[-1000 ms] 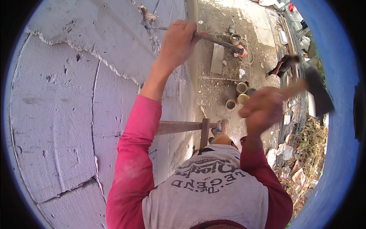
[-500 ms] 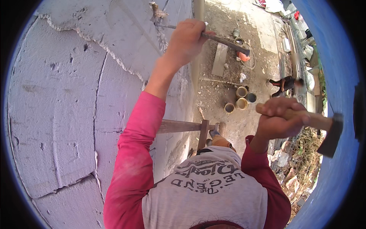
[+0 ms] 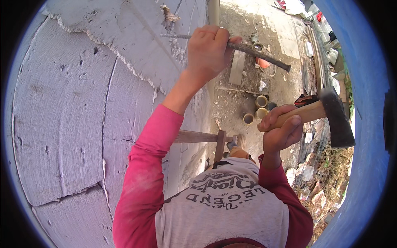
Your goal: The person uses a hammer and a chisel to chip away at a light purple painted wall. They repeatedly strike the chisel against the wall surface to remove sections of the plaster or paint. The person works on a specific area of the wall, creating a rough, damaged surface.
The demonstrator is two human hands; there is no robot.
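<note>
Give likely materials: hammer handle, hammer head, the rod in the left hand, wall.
Hammer handle: likely bare wood, pale tan.
Hammer head: probably steel; dark, dull, blocky.
Rod: probably steel too; dark grey-brown, slim, straight, with a flared end.
Wall: matte, pitted grey blocks, perhaps lightweight concrete; the ragged-edged upper layer could be plaster.

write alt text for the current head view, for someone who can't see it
A person's left hand grips a dark metal rod angled toward a pale, rough block wall, while the right hand holds a hammer by its wooden handle, its head apart from the rod. Buckets stand on the littered ground below.
</note>
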